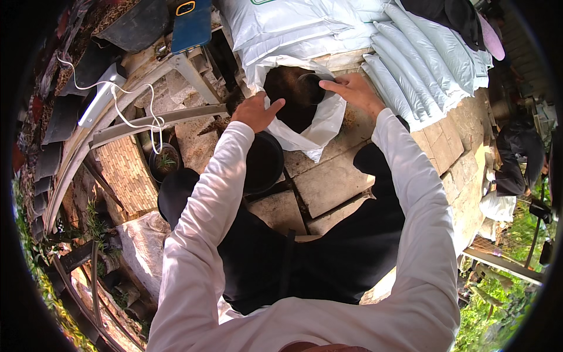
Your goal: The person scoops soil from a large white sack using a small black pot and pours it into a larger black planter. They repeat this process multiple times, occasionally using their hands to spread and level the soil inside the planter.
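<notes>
An upright white plastic sack (327,125) stands unsealed on the paving, with dark soil (286,94) inside. My left hand (257,111) grips the sack's left rim, thumb pointing over the opening. In my right hand (352,90) is the edge of a dark round cup or pot (310,89), tilted within the sack's mouth over the soil. Below my left hand, a round black tub (264,163) sits between my legs, partly covered by my left sleeve.
Filled white sacks (303,26) are stacked beyond, others (409,75) lean at right. A blue phone (192,24) and a white power strip with a cable (102,94) rest at left, near a small potted plant (165,162). Another person (521,154) crouches far right.
</notes>
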The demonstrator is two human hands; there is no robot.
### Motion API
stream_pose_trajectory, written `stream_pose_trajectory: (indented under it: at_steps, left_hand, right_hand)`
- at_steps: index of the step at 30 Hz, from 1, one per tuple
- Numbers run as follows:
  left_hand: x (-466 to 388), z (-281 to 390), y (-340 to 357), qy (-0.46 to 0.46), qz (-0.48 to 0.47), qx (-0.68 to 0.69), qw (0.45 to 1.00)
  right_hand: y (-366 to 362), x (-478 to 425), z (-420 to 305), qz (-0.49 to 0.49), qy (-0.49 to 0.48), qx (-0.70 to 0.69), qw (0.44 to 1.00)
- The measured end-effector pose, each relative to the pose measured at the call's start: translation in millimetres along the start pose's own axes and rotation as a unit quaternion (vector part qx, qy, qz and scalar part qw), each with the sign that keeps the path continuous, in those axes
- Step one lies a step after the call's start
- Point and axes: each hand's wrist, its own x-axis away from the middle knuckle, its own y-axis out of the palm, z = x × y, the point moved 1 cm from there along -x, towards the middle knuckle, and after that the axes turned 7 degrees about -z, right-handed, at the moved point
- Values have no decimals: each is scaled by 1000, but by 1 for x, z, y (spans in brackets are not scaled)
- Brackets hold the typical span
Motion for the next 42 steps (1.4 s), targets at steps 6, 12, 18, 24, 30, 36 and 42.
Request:
stream_pose_trajectory:
  at_steps: [6, 12, 18, 24, 30, 36, 42]
  left_hand:
    - [-4, -6, 0, -16, -16, 3, 1000]
    - [-9, -11, 4, -7, -5, 6, 1000]
    - [-14, -19, 9, 4, 38, 6, 999]
    - [-11, -19, 5, -2, 27, -6, 1000]
    - [-6, -25, -1, -4, 8, 6, 1000]
    - [18, -37, -20, -15, 19, -9, 1000]
    - [39, -66, -33, -32, 25, -34, 999]
  right_hand:
    - [-4, 25, -21, 19, -31, -40, 999]
    - [-3, 24, -14, 42, -71, -31, 996]
    - [-9, 25, -17, 27, -33, -16, 999]
    - [-11, 24, -15, 18, -17, -3, 1000]
    - [-6, 20, -9, 7, -12, -20, 1000]
    - [8, 51, -41, -64, -34, -127, 989]
    - [49, 81, -64, -73, -133, -49, 987]
